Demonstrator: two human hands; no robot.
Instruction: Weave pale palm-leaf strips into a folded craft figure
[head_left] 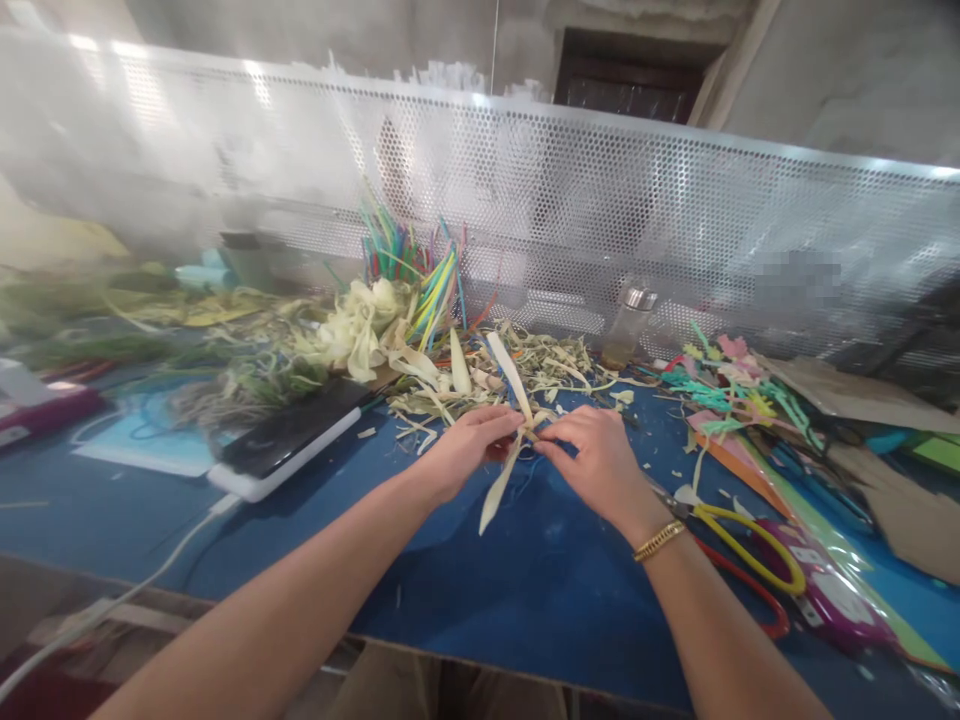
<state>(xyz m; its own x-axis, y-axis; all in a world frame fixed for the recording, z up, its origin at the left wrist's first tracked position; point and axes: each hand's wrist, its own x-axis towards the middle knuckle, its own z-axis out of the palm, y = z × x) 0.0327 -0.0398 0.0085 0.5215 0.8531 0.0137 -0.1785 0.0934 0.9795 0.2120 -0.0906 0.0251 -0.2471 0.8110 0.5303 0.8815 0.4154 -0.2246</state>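
My left hand (469, 448) and my right hand (592, 455) meet over the blue table (525, 580), both pinched on the same pale leaf strip (501, 482). The cream strip runs from behind the fingers, upper part (508, 370), down to a pointed tip hanging below the hands. The fingertips of both hands close together at the strip's middle, where it looks folded or knotted. A gold bracelet (658, 541) sits on my right wrist.
A heap of pale leaf strips and shavings (375, 335) lies behind the hands, with coloured straws (409, 265) upright. A phone on a white power bank (289, 440) lies left. Yellow-handled scissors (750, 545) and coloured paper scraps (727, 395) lie right. A perforated metal screen (600, 220) walls the back.
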